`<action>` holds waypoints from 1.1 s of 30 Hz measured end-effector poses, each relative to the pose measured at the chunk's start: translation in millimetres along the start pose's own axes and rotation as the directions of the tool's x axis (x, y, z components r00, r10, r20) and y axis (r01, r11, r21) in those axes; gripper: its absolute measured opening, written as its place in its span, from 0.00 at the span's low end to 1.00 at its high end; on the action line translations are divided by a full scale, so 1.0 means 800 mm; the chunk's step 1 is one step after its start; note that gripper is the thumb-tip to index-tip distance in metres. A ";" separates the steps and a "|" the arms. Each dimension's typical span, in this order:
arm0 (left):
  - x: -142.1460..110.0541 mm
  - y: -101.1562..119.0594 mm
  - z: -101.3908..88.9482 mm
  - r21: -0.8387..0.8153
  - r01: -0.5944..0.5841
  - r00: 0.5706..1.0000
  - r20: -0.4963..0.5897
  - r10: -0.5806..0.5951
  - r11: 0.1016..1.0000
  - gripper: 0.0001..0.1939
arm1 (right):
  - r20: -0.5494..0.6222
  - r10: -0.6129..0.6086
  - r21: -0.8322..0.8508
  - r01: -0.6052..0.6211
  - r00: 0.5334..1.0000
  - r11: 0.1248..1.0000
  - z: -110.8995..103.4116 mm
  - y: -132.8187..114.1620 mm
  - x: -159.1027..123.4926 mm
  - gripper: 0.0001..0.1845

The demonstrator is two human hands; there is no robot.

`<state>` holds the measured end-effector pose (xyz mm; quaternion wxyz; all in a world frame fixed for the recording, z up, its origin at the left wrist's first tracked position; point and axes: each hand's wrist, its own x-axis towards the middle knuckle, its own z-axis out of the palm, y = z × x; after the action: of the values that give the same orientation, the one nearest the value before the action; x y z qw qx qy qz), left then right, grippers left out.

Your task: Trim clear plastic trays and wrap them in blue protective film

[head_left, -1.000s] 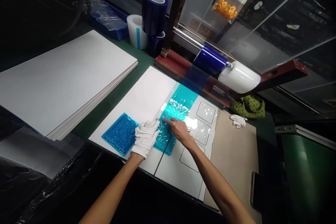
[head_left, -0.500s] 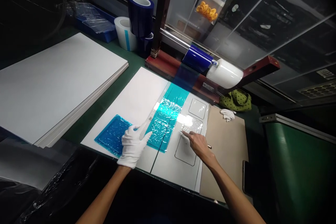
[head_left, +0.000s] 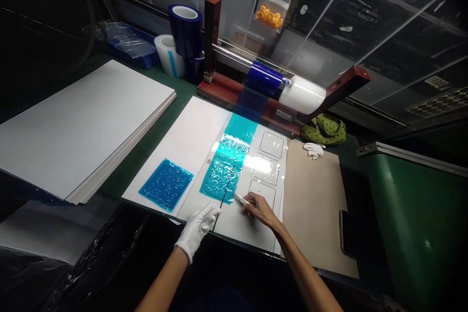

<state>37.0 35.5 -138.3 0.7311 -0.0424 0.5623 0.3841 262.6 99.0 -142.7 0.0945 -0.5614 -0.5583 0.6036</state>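
My left hand, in a white glove, has its fingers stretched out over the front edge of the white board. It holds nothing visible. My bare right hand is closed round a slim, pale, pen-like tool. Its tip is at the lower right corner of a wrinkled turquoise film strip; I cannot tell whether it touches. This strip runs up to a blue film roll. A separate blue film-covered square lies left of my gloved hand. Black rounded outlines mark the board's right side.
A stack of white sheets lies at left. Behind stand film rolls and a red-brown roll stand with a white roll. Brown board, a crumpled white glove, a green dotted pouch and a phone are at right.
My left hand has moved off the blue square, right and toward me. My right hand has drawn nearer, and the tool now points forward from its fingers at the strip's corner. The view shifted slightly.
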 end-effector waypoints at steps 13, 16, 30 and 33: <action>0.032 0.014 0.016 -0.067 -0.251 0.961 -0.138 0.240 0.966 0.13 | -0.044 -0.060 0.094 0.064 0.997 0.994 -0.002 -0.009 -0.045 0.10; 0.007 0.023 -0.016 -0.063 -0.333 0.932 -0.175 0.318 0.941 0.20 | -0.095 -0.012 0.117 0.023 0.995 0.993 -0.002 -0.006 -0.061 0.12; 0.003 0.091 -0.146 0.052 -0.379 0.884 -0.276 0.378 0.924 0.31 | -0.215 0.029 0.114 -0.005 0.976 0.993 0.039 -0.009 -0.082 0.14; 0.007 0.091 -0.149 0.090 -0.375 0.884 -0.265 0.385 0.923 0.31 | -0.229 0.024 0.113 0.002 0.973 0.994 0.042 -0.008 -0.085 0.15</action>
<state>-100.9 30.8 -159.8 0.5563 0.0281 0.6633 0.4997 256.7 32.0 -107.5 0.1865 -0.6245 -0.5056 0.5654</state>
